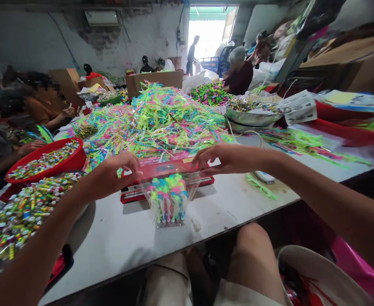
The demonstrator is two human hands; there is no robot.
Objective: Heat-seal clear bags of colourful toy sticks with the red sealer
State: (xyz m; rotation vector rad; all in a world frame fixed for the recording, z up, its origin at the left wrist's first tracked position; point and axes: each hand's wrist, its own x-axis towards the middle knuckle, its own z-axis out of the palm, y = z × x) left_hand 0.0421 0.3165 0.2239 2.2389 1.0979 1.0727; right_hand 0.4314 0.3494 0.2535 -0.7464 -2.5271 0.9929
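Clear plastic bag (169,203) of toys pinched at its mouth by left hand (117,174) and right hand (223,158); keep the mouth flat and taut across the red sealer (161,172).

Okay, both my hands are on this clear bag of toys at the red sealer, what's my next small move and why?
Probably press the red sealer down: the left hand and right hand hold the clear bag with its mouth stretched across the bar and the colourful toys hanging below, clear of it.

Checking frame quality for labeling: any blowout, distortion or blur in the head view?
Head view: doorway at the back blown out white; wide-angle bending stretches both forearms at the edges; left hand, right hand and the clear bag are fairly sharp; the bowl at lower right is soft; faces blurred.
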